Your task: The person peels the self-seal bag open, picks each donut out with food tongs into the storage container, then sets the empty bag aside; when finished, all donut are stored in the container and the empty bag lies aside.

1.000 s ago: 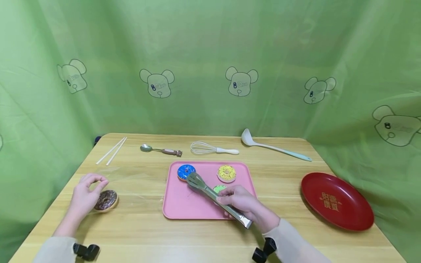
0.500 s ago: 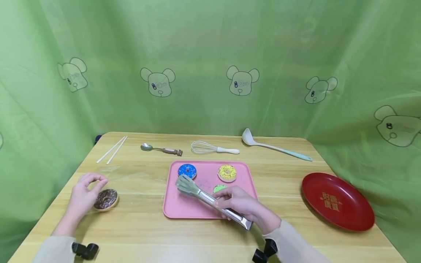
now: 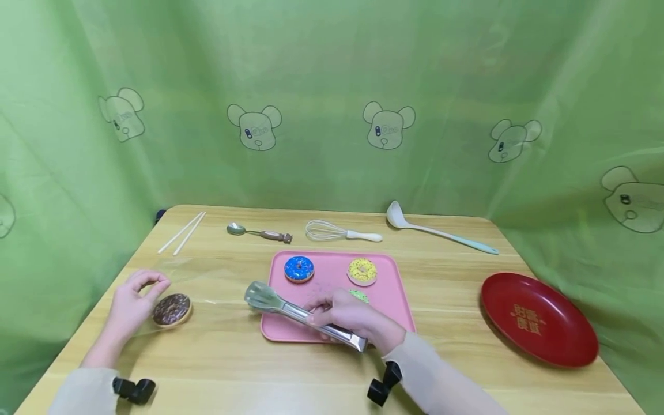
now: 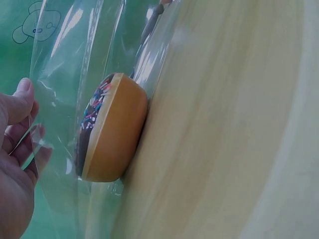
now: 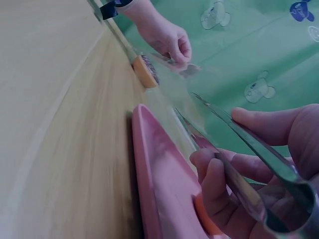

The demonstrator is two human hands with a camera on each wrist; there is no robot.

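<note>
My left hand [image 3: 151,286] pinches the edge of a clear plastic bag [image 3: 207,288] lying on the wooden table, and a chocolate donut [image 3: 172,309] sits inside it. The left wrist view shows that donut [image 4: 112,129] on its edge in the bag [image 4: 75,59], close to my left hand [image 4: 17,144]. My right hand [image 3: 332,314] grips metal tongs [image 3: 290,311]. Their empty tips are just past the left edge of the pink tray [image 3: 332,285], pointing at the bag. On the tray lie a blue donut [image 3: 299,268], a yellow donut [image 3: 362,271] and a green donut [image 3: 359,295], the last half hidden by my hand.
Along the back of the table lie chopsticks [image 3: 181,233], a spoon [image 3: 258,233], a whisk [image 3: 339,233] and a ladle [image 3: 441,232]. A red plate [image 3: 505,300] sits at the right. Green curtains close in the table on all far sides.
My right hand has swung the tongs leftwards, from over the blue donut to beyond the tray's left edge. The left hand, bag and chocolate donut have stayed put.
</note>
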